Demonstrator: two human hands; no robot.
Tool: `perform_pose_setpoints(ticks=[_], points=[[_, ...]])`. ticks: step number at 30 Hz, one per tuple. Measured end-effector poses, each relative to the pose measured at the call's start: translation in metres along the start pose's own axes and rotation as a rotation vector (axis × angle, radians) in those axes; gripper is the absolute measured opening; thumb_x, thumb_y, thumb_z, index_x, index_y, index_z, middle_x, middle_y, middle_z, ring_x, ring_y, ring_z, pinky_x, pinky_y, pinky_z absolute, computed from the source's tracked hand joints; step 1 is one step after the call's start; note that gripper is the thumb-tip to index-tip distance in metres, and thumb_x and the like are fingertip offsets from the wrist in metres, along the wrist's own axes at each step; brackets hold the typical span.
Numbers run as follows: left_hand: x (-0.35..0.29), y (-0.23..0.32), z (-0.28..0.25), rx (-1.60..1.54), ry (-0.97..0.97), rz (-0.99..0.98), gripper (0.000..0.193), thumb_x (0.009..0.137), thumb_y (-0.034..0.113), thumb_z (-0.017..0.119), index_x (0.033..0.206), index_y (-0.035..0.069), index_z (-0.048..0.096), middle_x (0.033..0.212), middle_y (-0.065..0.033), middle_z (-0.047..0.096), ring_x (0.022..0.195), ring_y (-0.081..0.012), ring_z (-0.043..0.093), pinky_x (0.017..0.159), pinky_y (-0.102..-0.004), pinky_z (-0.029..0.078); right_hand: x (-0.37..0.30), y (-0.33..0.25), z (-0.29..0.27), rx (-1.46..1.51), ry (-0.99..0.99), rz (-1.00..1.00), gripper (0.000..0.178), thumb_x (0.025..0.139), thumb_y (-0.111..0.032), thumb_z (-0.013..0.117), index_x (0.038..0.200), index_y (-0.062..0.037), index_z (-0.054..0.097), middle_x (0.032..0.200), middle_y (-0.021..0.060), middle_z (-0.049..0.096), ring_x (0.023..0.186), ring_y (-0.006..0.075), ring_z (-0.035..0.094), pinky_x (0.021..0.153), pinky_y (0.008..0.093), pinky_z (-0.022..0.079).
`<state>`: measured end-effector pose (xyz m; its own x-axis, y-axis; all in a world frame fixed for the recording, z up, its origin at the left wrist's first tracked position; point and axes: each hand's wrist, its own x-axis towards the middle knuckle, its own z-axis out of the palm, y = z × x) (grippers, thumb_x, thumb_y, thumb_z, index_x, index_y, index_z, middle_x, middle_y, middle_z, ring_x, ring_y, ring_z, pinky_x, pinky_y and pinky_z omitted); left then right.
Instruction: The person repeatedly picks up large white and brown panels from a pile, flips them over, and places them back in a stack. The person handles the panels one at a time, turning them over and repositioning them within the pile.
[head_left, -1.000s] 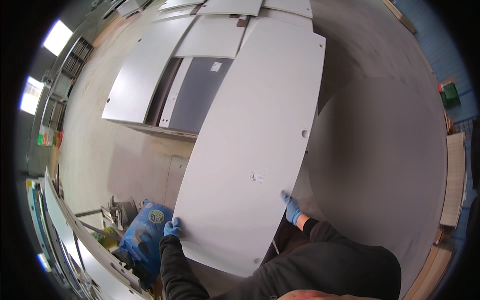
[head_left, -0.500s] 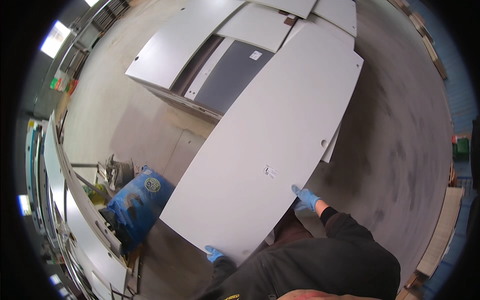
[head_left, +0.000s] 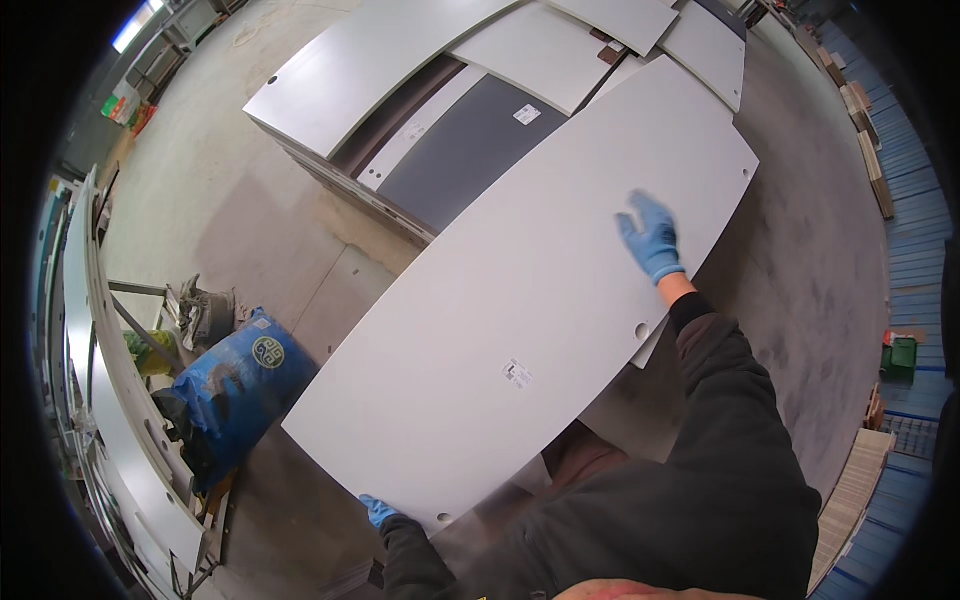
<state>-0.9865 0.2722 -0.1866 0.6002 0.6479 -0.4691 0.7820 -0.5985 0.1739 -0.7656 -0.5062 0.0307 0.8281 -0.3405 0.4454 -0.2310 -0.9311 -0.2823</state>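
Observation:
A long white panel (head_left: 500, 290) slants from near my body up to the far right, with a small printed label (head_left: 517, 374) and round holes near its edges. My left hand (head_left: 377, 510), in a blue glove, is closed on the panel's near edge by the corner; its fingertips show on top and the rest is hidden below. Over the right part of the panel is my gloved right hand (head_left: 652, 238), fingers apart, slightly blurred and holding nothing. Whether it touches the surface I cannot tell. The panel's far end overlaps a stack of other boards.
The stack holds a white board (head_left: 390, 70) and a dark grey board (head_left: 470, 150). A blue sack (head_left: 240, 375) stands on the floor at left, beside long panels (head_left: 125, 400) leaning in a row. Flat stacked boards (head_left: 850, 500) lie along the right edge.
My right hand has left the panel's near right edge and moved forward over its surface, fingers spreading. My left hand keeps its hold on the near edge. The view has shifted a little.

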Motion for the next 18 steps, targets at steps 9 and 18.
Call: perform_pose_setpoints(ticks=[9,18], points=[[0.026,0.010,-0.006,-0.178,0.105,-0.044,0.068,0.104,0.057,0.040,0.142,0.003,0.052,0.140,-0.0239,0.059,0.126,-0.0393,0.058,0.103,-0.0460,0.048,-0.082,0.183,-0.026,0.031,0.069,1.225,0.105,0.089,-0.073,0.060,0.147,0.0122,0.040,0.151,0.0285,0.048,0.139,0.0399,0.049,0.114,0.0452,0.042],[0.074,0.081,-0.030,-0.134,-0.022,-0.196,0.068,0.104,0.056,0.041,0.147,0.003,0.048,0.146,-0.0240,0.054,0.133,-0.0411,0.053,0.108,-0.0465,0.045,-0.117,0.277,-0.011,1.129,0.064,1.606,0.096,0.093,-0.080,0.039,0.156,-0.0086,0.042,0.158,0.0124,0.047,0.144,0.0322,0.044,0.122,0.0467,0.029]])
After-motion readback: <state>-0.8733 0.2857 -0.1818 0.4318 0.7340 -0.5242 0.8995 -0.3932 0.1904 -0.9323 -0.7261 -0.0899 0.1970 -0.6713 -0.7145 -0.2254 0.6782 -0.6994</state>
